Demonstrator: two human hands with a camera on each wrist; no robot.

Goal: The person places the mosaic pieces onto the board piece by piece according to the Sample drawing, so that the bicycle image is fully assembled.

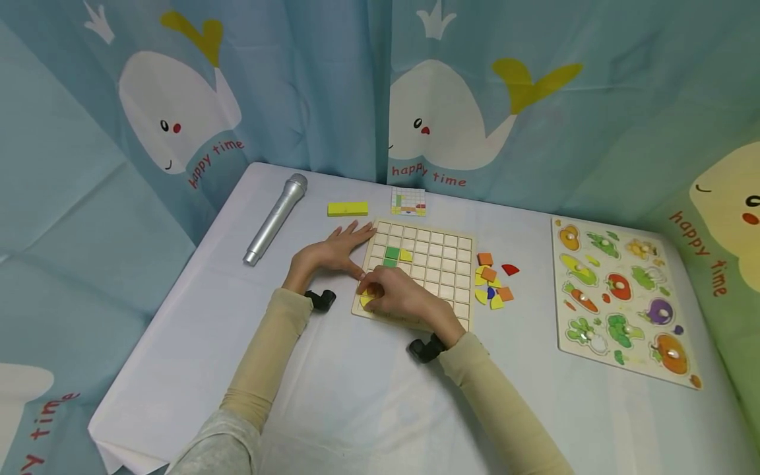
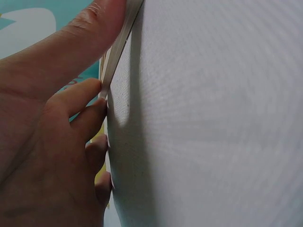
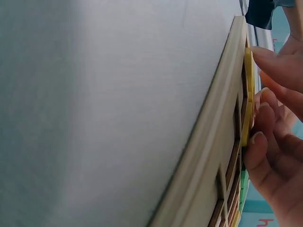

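Note:
A wooden grid board [image 1: 449, 256] lies on the table. My left hand [image 1: 334, 254] touches its left edge with spread fingers; in the left wrist view the thumb [image 2: 92, 28] lies against the rim. Over the board's near left corner, my right hand [image 1: 396, 293] pinches a yellow piece [image 1: 365, 300] between thumb and fingers. The right wrist view shows yellow [image 3: 247, 94] at the fingertips, low against the grid; whether it is one piece or two I cannot tell. Green squares [image 1: 392, 253] and another yellow piece [image 1: 406, 255] sit in cells farther back.
Loose orange, yellow, blue and red pieces [image 1: 505, 294] lie right of the board. Behind it are a pattern card [image 1: 408, 202] and a yellow block [image 1: 347, 209]. A silver microphone [image 1: 275, 221] lies to the left, a vegetable puzzle board [image 1: 623, 300] far right. Curtains [image 1: 332, 86] hang behind.

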